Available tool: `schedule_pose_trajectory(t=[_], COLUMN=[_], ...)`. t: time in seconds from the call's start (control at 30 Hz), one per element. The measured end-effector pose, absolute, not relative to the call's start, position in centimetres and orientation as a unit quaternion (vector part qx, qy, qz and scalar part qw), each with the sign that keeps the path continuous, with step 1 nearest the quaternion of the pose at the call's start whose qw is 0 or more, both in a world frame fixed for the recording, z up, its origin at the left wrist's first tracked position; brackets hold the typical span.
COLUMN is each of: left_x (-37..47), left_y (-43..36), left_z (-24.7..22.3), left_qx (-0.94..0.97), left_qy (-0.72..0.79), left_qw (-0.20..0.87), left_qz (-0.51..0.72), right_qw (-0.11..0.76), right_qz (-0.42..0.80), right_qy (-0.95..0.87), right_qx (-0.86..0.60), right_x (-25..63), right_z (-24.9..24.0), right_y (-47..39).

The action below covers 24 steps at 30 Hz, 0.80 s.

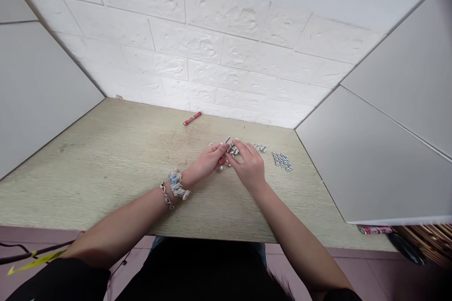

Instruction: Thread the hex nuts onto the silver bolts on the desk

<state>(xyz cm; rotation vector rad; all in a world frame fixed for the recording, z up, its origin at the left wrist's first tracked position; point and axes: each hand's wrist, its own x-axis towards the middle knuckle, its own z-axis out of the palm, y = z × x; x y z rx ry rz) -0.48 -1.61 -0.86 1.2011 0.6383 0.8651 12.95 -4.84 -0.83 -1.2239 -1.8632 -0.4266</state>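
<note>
A thin silver bolt [227,140] sticks up from the pinched fingers of my left hand [211,160]. Close against it on the right, my right hand [250,165] has its thumb and fingertips closed around a small metal fastener [231,146], whose exact kind is partly hidden. Under and behind the fingers lie more shiny metal fasteners [219,168], mostly covered by the hands. Several bolts with wide round heads [263,148] rest just beyond my right hand. To the right of it is a cluster of small silver nuts or washers [281,161].
A red marker-like tube [192,118] lies toward the back of the wooden table [106,164]. A white brick-patterned wall [205,37] stands behind, with white panels at both sides. A wicker item [429,242] and a red-and-white tube [375,229] are at the right front corner.
</note>
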Motion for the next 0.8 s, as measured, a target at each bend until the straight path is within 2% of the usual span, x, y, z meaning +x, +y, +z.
schedule_pose_trajectory(t=[0.2,0.47,0.6,0.8], left_x=[-1.0,-1.2,-1.2,-1.2], left_y=[-1.8,-1.4,-1.4,-1.5], left_z=[0.2,0.0,0.1,0.4], left_qx=[0.563,0.569,0.561,0.547], left_qy=[0.314,0.347,0.348,0.343], left_qw=[0.663,0.634,0.636,0.648], left_qz=[0.381,0.393,0.4,0.404], right_qw=[0.412,0.249,0.189,0.173], right_qz=[-0.248,-0.3,-0.239,-0.064], right_qy=[-0.748,-0.783,-0.774,-0.742], right_qx=[-0.457,-0.485,-0.555,-0.644], right_x=[15.2,19.9,20.7,20.5], right_z=[0.0,-1.1,-2.5,-3.1], right_y=[-4.7,-5.5,-5.8,-5.3])
